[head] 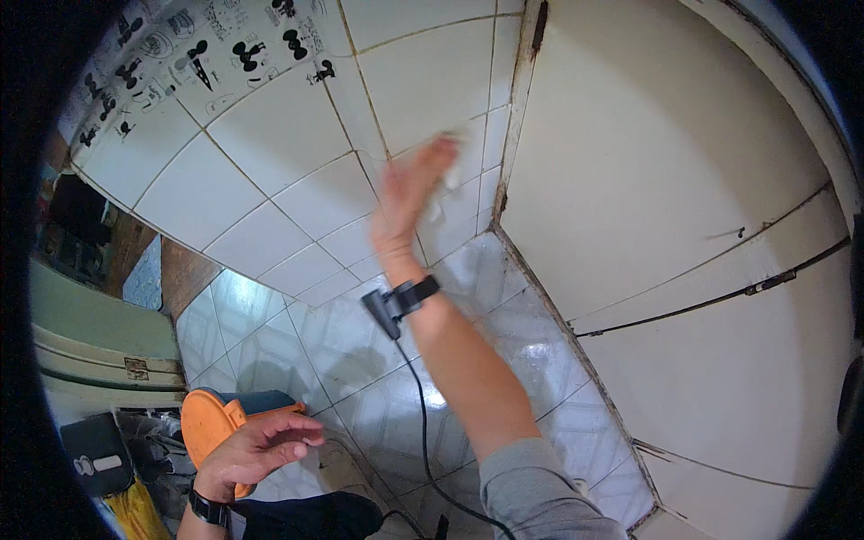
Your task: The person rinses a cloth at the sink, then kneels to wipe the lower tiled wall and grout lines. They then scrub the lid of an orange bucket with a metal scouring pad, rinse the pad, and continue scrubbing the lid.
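My right hand (pixel 415 189) is raised and blurred in front of the white tiled wall (pixel 287 121). A whitish blur (pixel 451 177) shows beside its fingers; whether the hand holds something cannot be told. A black strap with a small dark device (pixel 401 304) sits around that wrist, and a black cable (pixel 423 405) hangs from it. Low on the left, my left hand (pixel 270 445) has its fingers curved and apart, with nothing seen in it. It is in front of an orange lid or plastic part (pixel 209 422) beside a blue-grey bin-like object (pixel 260 401).
A cream door or panel (pixel 661 135) fills the right side. Shiny tiled floor (pixel 364 364) lies below the wall. Black drawings mark the upper left tiles. A pale green cabinet-like surface (pixel 94 310), a dark box (pixel 98 452) and a yellow bag-like thing (pixel 138 509) are at left.
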### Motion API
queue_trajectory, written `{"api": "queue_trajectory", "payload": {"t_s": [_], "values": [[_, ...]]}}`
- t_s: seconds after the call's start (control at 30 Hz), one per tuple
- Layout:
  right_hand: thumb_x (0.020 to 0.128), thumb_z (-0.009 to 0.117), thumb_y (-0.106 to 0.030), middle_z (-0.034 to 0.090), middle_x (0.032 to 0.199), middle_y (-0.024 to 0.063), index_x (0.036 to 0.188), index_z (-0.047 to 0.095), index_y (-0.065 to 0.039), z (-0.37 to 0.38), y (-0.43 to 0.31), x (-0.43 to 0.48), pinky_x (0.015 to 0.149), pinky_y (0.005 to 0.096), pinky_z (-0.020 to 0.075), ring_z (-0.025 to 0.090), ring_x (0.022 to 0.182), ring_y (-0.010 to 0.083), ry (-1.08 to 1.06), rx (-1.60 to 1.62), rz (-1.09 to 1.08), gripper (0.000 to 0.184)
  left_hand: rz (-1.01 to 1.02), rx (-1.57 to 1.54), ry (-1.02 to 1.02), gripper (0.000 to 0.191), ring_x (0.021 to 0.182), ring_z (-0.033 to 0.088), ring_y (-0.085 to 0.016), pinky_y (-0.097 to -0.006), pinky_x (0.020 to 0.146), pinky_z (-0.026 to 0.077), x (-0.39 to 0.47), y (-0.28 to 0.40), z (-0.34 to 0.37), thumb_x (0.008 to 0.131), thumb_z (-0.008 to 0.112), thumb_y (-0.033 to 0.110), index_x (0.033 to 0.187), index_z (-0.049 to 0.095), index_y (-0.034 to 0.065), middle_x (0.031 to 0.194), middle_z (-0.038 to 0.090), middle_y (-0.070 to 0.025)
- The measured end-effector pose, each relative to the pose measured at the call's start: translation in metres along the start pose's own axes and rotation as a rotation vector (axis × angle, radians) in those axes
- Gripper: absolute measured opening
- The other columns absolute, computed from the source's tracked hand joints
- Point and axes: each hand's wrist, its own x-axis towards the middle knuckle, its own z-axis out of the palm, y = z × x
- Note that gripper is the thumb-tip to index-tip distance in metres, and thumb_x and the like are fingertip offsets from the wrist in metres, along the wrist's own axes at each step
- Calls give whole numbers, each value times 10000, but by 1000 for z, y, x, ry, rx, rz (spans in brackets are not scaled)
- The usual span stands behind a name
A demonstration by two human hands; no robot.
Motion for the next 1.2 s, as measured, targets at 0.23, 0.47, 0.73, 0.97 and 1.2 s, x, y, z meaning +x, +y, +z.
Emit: {"api": "queue_trajectory", "payload": {"t_s": [0.23, 0.47, 0.73, 0.97, 1.2], "values": [[1047, 432, -675, -69, 1763, 256, 1670, -7, 56, 9, 54, -53, 1312, 489, -41, -77, 1643, 368, 52, -53, 299, 1056, 42, -15, 0, 383, 1249, 652, -177, -319, 1065, 506, 2, 1, -10, 1051, 680, 110, 1414, 604, 13, 1313, 693, -77], [1055, 349, -705, -91, 1759, 260, 1669, -20, 55, 8, 57, -5, 1303, 519, -59, -101, 1639, 369, 136, 99, 443, 1044, 31, -37, -25, 390, 1253, 656, -186, -328, 1081, 509, 5, -2, -9, 1043, 681, 88, 1419, 607, 16, 1321, 690, -77], [1040, 315, -739, -19, 1782, 199, 1705, 21, -44, -18, 72, 41, 1291, 587, -29, -53, 1645, 376, 232, 107, 418, 1006, -28, -50, 14, 395, 1223, 678, -198, -337, 1078, 514, 27, -2, -17, 1039, 693, 116, 1411, 613, 6, 1280, 710, -91], [1026, 337, -765, -24, 1783, 192, 1695, -10, -18, -40, 170, 23, 1317, 497, 34, -6, 1649, 334, 301, 99, 712, 1061, -3, -44, 18, 412, 1211, 687, -206, -347, 1063, 519, 10, -7, -25, 1045, 685, 135, 1430, 604, 12, 1257, 738, -112], [1084, 348, -649, 60, 1794, 111, 1703, 42, -40, -25, 99, -24, 1312, 412, 109, 128, 1635, 278, 304, 430, 1078, 921, 16, 90, -64, 392, 1235, 642, -166, -314, 1058, 501, 10, 5, -9, 1076, 661, 190, 1429, 607, 26, 1297, 705, -85]]}}
